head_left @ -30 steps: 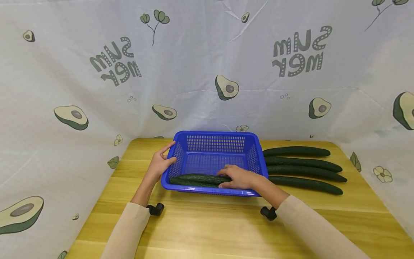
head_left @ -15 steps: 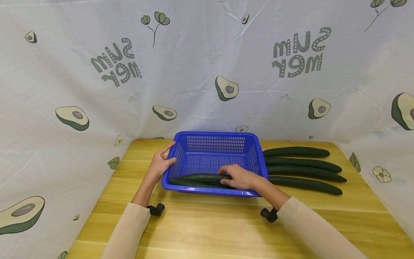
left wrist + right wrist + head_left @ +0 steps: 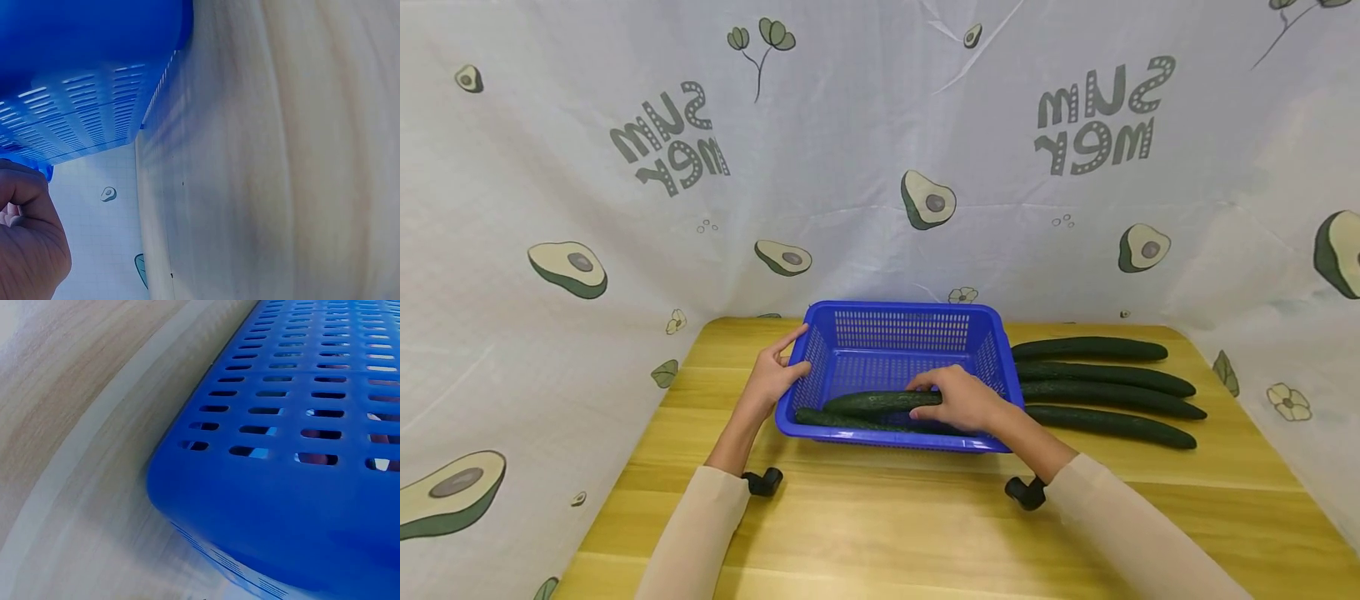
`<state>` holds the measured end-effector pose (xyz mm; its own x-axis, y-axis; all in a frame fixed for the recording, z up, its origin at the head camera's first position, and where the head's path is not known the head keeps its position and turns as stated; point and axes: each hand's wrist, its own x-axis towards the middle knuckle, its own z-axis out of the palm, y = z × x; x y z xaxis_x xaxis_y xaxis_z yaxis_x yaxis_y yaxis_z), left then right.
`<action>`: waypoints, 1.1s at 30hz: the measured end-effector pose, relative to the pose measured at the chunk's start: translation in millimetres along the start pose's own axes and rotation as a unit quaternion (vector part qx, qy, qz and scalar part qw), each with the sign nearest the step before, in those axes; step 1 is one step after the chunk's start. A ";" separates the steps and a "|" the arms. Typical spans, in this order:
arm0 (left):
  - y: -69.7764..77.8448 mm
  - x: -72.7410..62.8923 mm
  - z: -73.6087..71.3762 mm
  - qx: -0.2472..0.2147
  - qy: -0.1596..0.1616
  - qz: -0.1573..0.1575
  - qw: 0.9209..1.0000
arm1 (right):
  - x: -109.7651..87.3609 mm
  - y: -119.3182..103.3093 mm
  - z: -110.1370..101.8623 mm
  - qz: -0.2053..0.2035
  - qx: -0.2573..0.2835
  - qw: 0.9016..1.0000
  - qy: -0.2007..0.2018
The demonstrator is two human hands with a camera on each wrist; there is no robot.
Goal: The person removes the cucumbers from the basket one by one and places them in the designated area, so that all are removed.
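Observation:
A blue plastic basket [image 3: 917, 315] with slotted sides stands on the wooden table. My left hand [image 3: 769, 379] grips its left rim, thumb inside and index finger stretched along the edge. In the left wrist view, that hand [image 3: 31, 240] shows at the lower left beside the slotted wall. Inside the basket, my right hand [image 3: 962, 402] holds a cucumber [image 3: 872, 402] near its right part, fingers on the far side and thumb in front. Another cucumber [image 3: 842, 420] lies along the front wall. In the right wrist view, the basket's wall [image 3: 281, 500] hides most of the hand.
Several long cucumbers [image 3: 1112, 395] lie side by side on the table [image 3: 880, 525] right of the basket, their left ends behind it. A white curtain [image 3: 850, 150] printed with avocados hangs at the back and sides. A black camera mount sits at each wrist.
The right hand has moved slightly up and away with its cucumber, which now sits apart from the one at the front wall. The left hand and basket have stayed put.

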<state>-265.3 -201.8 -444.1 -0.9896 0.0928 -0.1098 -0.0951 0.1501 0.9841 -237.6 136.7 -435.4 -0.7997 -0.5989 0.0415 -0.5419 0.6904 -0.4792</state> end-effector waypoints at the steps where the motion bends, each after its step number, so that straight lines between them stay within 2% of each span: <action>1: 3.2 -2.1 0.3 0.000 -0.001 0.000 1.000 | -0.8 -0.3 -0.6 0.002 -0.005 1.000 0.007; 7: 16.3 -12.6 2.0 -0.002 -0.001 0.009 1.000 | -4.3 -0.5 -5.5 0.008 -0.030 0.999 0.037; 17: 14.3 -11.5 1.8 0.001 -0.004 0.012 1.000 | -14.1 -10.5 -29.6 -0.029 -0.061 0.992 0.102; 22: 15.5 -12.1 3.5 -0.001 -0.008 0.014 1.000 | -25.7 -5.2 -42.8 -0.029 -0.069 0.989 0.131; 26: 15.5 -12.0 3.9 -0.002 -0.007 0.012 1.000 | -36.8 2.3 -49.4 -0.023 -0.069 0.988 0.138; 33: -11.4 2.7 2.3 0.004 0.013 0.038 0.999 | -57.2 17.5 -56.8 -0.003 -0.058 0.988 0.146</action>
<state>-266.7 -200.9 -455.9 -0.9965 0.0780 -0.0304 -0.0183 0.1519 0.9882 -216.1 206.1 -396.4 -0.8274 -0.4727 0.3032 -0.5596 0.7394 -0.3744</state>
